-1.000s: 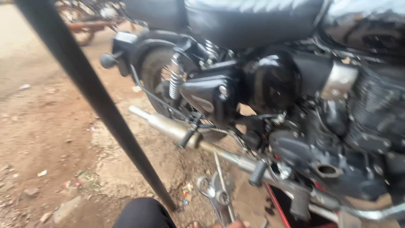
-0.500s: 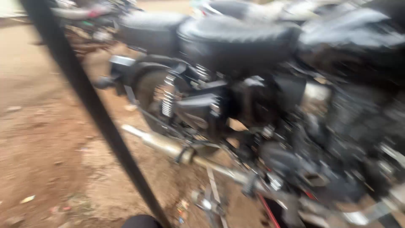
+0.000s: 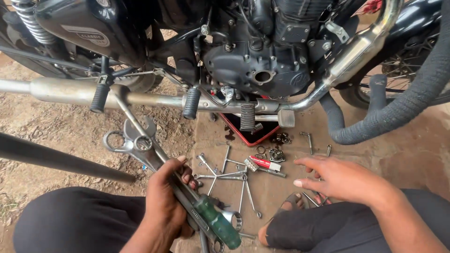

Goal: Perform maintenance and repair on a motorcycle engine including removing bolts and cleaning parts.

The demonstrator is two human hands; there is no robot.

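The left hand [image 3: 166,201] was clenched around a bundle of tools, a green-handled screwdriver [image 3: 218,222] jutting toward five o'clock and ring spanners [image 3: 133,143] fanning out toward ten o'clock over the dirt. The right hand [image 3: 340,178] hovered with loose fingers, grasping nothing, above the mat [image 3: 276,187]. Loose spanners [image 3: 229,175] lay at its nine o'clock, and the motorcycle's exhaust pipe [image 3: 150,98] ran across at twelve o'clock.
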